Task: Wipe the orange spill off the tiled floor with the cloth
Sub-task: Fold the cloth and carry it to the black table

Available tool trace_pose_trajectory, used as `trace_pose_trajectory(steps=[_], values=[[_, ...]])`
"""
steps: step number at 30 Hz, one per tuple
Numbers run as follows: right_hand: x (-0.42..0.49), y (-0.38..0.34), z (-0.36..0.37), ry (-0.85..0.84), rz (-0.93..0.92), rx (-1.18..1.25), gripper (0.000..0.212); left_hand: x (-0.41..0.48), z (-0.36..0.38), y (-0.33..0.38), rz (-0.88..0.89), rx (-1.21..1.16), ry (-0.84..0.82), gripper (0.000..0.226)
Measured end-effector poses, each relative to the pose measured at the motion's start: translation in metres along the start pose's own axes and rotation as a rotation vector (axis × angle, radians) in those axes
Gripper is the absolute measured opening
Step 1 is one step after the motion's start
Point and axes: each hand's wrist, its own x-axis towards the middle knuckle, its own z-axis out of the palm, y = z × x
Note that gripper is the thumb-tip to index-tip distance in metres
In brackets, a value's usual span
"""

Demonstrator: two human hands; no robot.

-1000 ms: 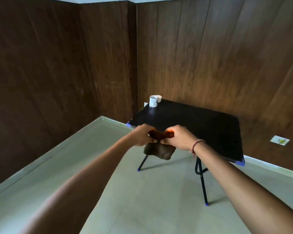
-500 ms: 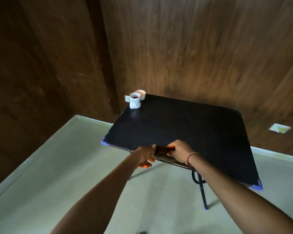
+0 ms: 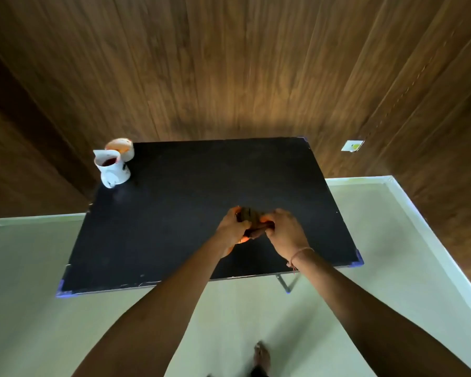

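A dark brown cloth point(image 3: 252, 221) is bunched up between both hands over the middle of a black tabletop point(image 3: 174, 213). My left hand point(image 3: 230, 229) grips its left side, with orange stains on the fingers. My right hand point(image 3: 284, 231) grips its right side, and a thin thread band circles that wrist. Whether the cloth touches the tabletop I cannot tell. The pale tiled floor point(image 3: 38, 295) shows around the table, and no orange spill is visible on it.
A white mug point(image 3: 112, 168) with dark liquid stands at the table's far left corner, beside a small orange-stained bowl point(image 3: 121, 148). Dark wood panel walls close in behind and on both sides. A bare foot point(image 3: 261, 356) shows at the bottom. A white wall plate point(image 3: 352, 145) sits at right.
The view has moved up to the table and tilted down over it. Both hands, still holding the cloth, went from in front of the table's near edge to above its middle.
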Motion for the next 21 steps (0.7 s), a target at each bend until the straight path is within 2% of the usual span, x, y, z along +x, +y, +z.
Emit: trace_pose_trajectory(steps=[2,4,6,9,12,14,18,21], values=[[-0.012,0.012,0.007,0.057,-0.053,-0.064,0.018,0.002,0.005,-0.005,-0.002,0.068,-0.040,0.048],[-0.009,0.049,0.028,-0.083,-0.037,-0.121,0.025,0.022,0.024,-0.020,-0.051,0.232,-0.063,0.051],[-0.016,0.072,0.044,-0.261,0.013,-0.186,0.031,0.027,0.031,-0.042,-0.042,0.482,-0.028,0.038],[-0.005,0.102,0.052,-0.314,0.154,-0.101,0.037,0.042,0.043,-0.060,0.007,0.677,0.045,0.035],[0.010,0.113,0.056,-0.307,0.308,0.024,0.051,0.052,0.052,-0.066,-0.010,0.642,0.077,0.051],[0.018,0.113,0.062,-0.342,0.405,0.143,0.057,0.057,0.061,-0.068,-0.030,0.611,0.103,0.054],[0.015,0.121,0.069,-0.351,0.408,0.131,0.036,0.058,0.083,-0.072,-0.011,0.580,0.117,0.053],[0.008,0.143,0.059,-0.301,0.428,0.137,0.029,0.058,0.100,-0.072,0.006,0.585,0.070,0.064]])
